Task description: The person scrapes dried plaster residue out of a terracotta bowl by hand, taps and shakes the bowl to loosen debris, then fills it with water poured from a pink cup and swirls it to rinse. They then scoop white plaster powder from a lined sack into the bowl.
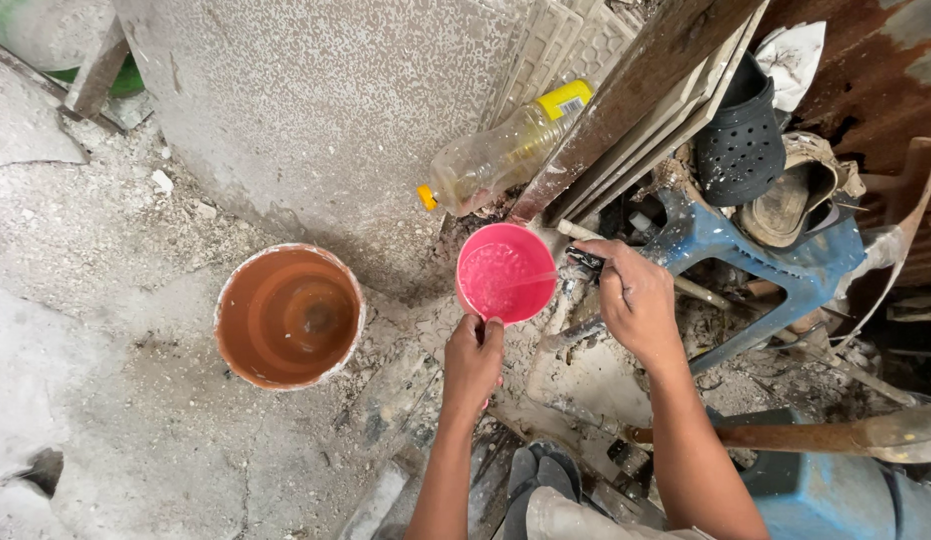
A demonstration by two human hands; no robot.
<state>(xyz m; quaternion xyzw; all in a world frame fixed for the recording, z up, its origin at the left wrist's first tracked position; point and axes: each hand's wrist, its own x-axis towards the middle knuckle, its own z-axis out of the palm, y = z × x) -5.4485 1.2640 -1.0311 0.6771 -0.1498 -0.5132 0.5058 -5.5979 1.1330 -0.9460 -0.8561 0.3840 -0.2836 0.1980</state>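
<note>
My left hand (473, 358) grips the handle of a pink plastic dipper (505, 272), holding it level with its mouth up. Water streams into the dipper from a tap (582, 262) at its right rim. My right hand (633, 296) is closed on that tap. The dipper holds some frothy water. An orange bucket (288, 316) with a paint-stained rim stands on the ground to the left of the dipper, with a little water in its bottom.
A grey speckled wall (325, 110) rises behind. A plastic bottle with a yellow cap (495, 155) lies against stacked tiles and a plank (635, 95). A blue plastic stool (775, 265), a black clog (740, 135) and a rusty tool handle (785, 437) crowd the right. My sandalled foot (540, 480) is below.
</note>
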